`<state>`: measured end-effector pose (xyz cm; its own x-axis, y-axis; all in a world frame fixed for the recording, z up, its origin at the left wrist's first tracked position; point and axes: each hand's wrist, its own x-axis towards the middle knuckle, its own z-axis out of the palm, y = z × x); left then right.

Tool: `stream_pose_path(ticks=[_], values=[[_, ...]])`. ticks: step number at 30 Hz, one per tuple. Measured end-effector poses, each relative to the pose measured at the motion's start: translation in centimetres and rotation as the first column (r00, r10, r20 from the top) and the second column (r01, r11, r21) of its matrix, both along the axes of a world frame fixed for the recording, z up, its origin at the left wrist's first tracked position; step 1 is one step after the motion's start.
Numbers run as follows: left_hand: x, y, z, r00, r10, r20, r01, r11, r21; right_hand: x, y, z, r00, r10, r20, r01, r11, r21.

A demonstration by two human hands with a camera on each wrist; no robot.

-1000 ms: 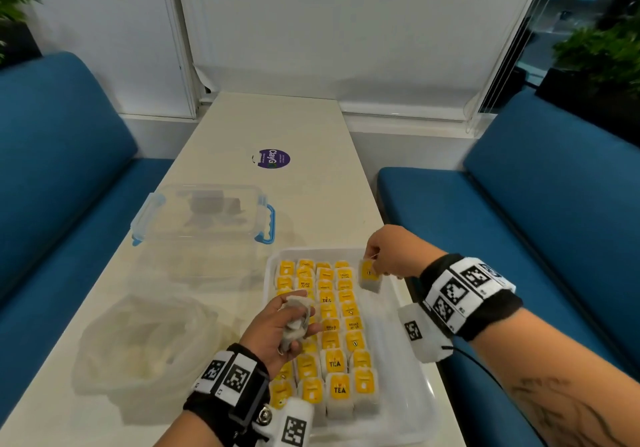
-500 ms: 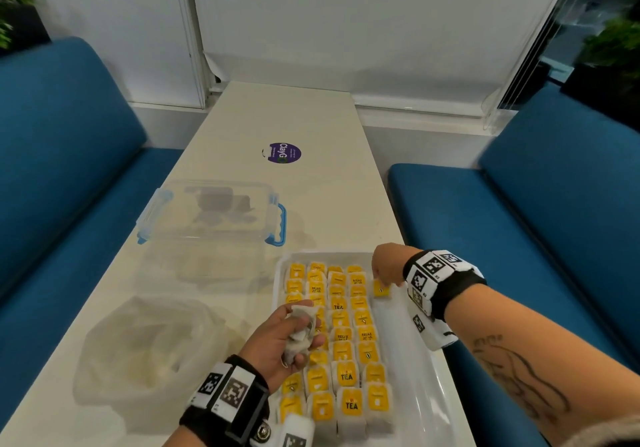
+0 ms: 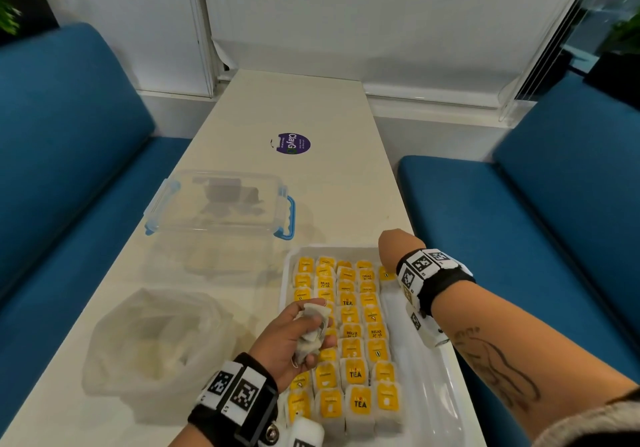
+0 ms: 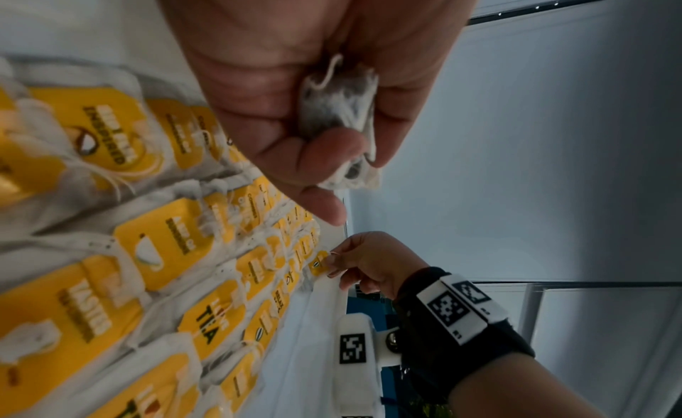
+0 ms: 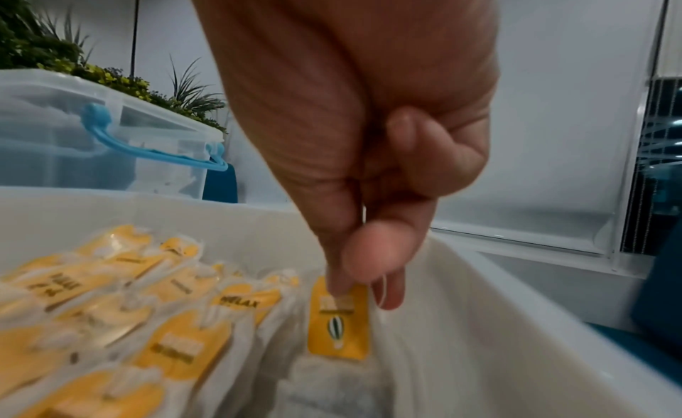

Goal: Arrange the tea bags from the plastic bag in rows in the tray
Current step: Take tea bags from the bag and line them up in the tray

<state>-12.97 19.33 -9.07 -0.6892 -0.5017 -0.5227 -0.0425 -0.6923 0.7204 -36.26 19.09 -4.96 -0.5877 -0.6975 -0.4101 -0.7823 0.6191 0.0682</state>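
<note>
Pinching one tea bag (image 5: 337,322) beside four long rows (image 3: 349,318), right hand (image 3: 394,249); left hand (image 3: 282,344) clutching spare bags (image 3: 313,328).

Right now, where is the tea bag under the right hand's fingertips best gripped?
Probably pinch the tea bag by its yellow tag's far edge, from above: it lies flat, neighbours crowd its left, the tray wall rises on its right.

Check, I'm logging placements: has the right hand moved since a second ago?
Yes. The right hand has dropped into the tray at its far right corner, setting its tea bag beside the filled rows.
</note>
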Motion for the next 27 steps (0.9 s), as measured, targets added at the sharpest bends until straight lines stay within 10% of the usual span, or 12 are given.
stream_pose_path(ticks=[27], values=[[0.2,0.6,0.8,0.999,-0.022,0.044,0.023,0.999,-0.030,0.0,3.0,4.4,0.996,-0.045,0.076,0.065,0.955,-0.289]])
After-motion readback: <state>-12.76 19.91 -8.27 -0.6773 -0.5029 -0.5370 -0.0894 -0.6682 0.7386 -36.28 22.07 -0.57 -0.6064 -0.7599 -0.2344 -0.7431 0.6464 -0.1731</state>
